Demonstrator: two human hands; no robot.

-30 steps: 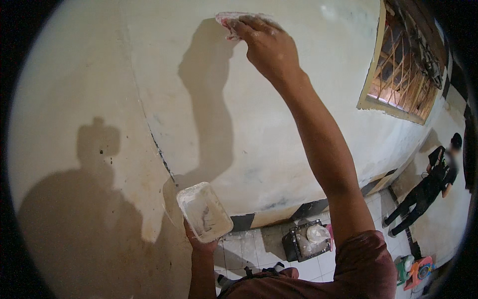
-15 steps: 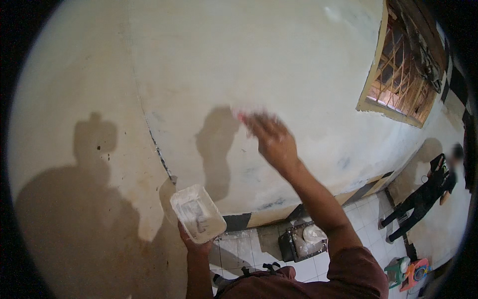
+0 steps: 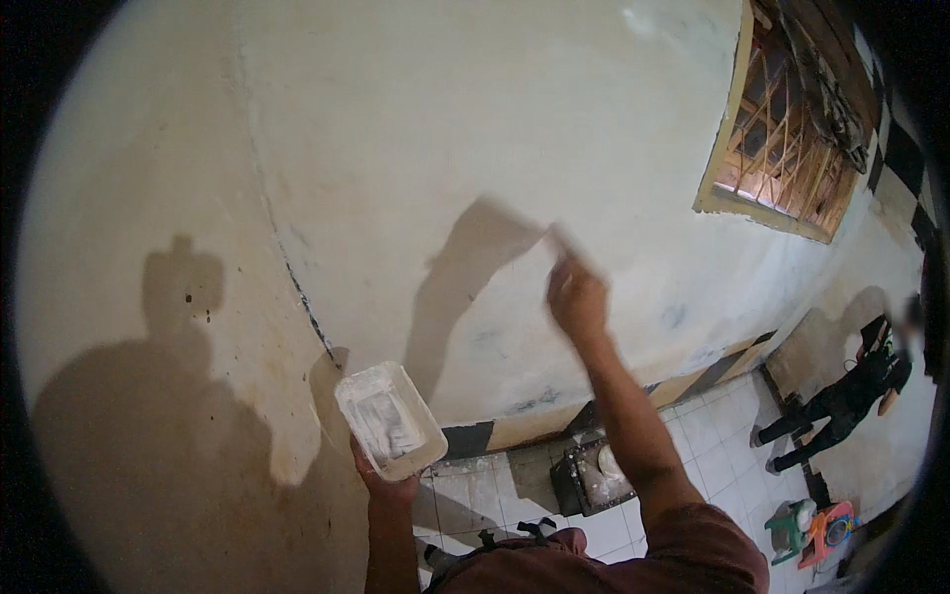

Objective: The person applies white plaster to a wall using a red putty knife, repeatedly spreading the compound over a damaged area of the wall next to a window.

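Observation:
My left hand (image 3: 381,480) is wrapped round the lower side of a rectangular whitish plastic tub (image 3: 427,450), tilted so its inside shows. White paste (image 3: 388,421) smears its bottom and walls. Up and to the right, my right hand (image 3: 577,297) is closed on a flat putty scraper (image 3: 559,238), blurred by motion and seen nearly edge-on. The scraper is close to the pale wall (image 3: 416,148); whether it touches cannot be told. Its broad shadow falls on the wall to the left.
A dark crack (image 3: 312,312) runs down the wall's corner. At upper right is a window (image 3: 782,129) with bars. A dark crate (image 3: 584,485) with white-stained contents stands on the tiled floor (image 3: 475,495). A person (image 3: 846,401) stands far right, near coloured stools (image 3: 816,530).
My right hand has moved right with the scraper, which has turned nearly edge-on. The tub stays in my left hand, almost in place. The view has shifted slightly.

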